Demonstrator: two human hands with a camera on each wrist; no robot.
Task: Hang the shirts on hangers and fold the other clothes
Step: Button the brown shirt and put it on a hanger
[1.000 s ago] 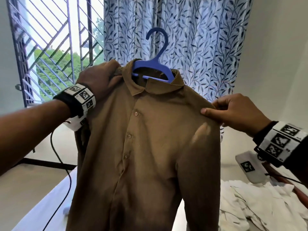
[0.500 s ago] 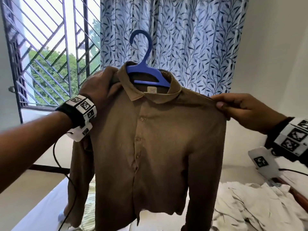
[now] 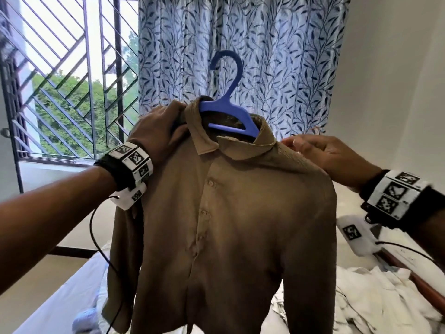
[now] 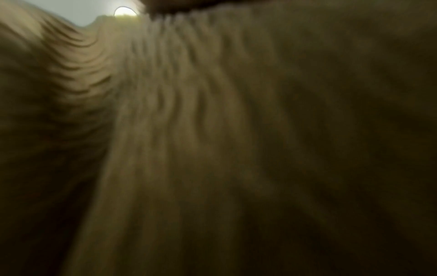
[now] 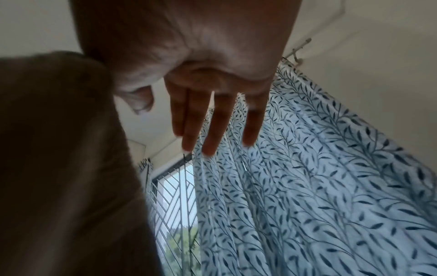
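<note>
A brown button-up shirt (image 3: 236,225) hangs on a blue plastic hanger (image 3: 228,109), held up in front of the curtain. My left hand (image 3: 159,131) grips the shirt's shoulder beside the collar, fingers curled over the cloth; its fingertips are hidden. The left wrist view is filled by blurred brown shirt fabric (image 4: 212,130). My right hand (image 3: 310,148) hovers at the other shoulder, behind the seam. In the right wrist view its fingers (image 5: 212,119) are straight and spread, holding nothing, with the shirt (image 5: 59,168) to their left.
A leaf-print curtain (image 3: 277,56) hangs straight behind, with a barred window (image 3: 60,80) to its left. Crumpled white clothes (image 3: 385,292) lie on the bed at lower right, next to its wooden edge (image 3: 423,288). A white sheet (image 3: 60,297) covers the bed at lower left.
My right hand has let go of the shirt's shoulder, opened its fingers and moved inward toward the collar. The left hand keeps its grip, and the shirt now hangs closer to me.
</note>
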